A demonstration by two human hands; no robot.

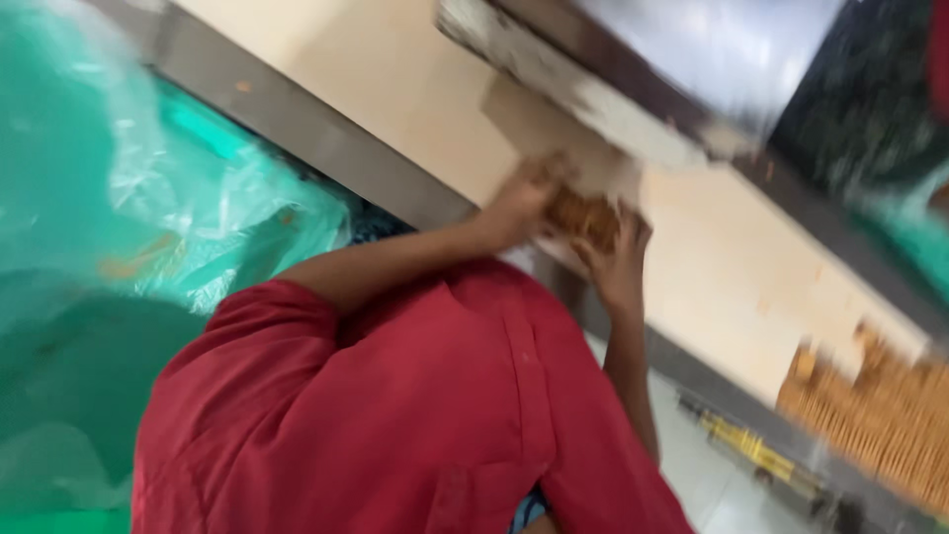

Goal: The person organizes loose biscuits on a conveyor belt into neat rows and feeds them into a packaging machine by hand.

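Red sleeve (395, 396) nearest, filling the lower view. Further out, left hand (521, 203) and right hand (615, 265) both clamped, fingers curled around a brown crumbly slab (583, 216) at the near edge of the beige table (732, 267). Long axis roughly along that edge, pointing up-left to down-right, though too blurry to swear. Could crumble or slide off if squeezed unevenly. Farthest: more brown pieces (880, 415), green plastic (148, 198).

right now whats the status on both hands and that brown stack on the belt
Left hand and right hand both closed around small brown stack on cream belt. Metal guard close above. More brown rows down the belt. View blurred.
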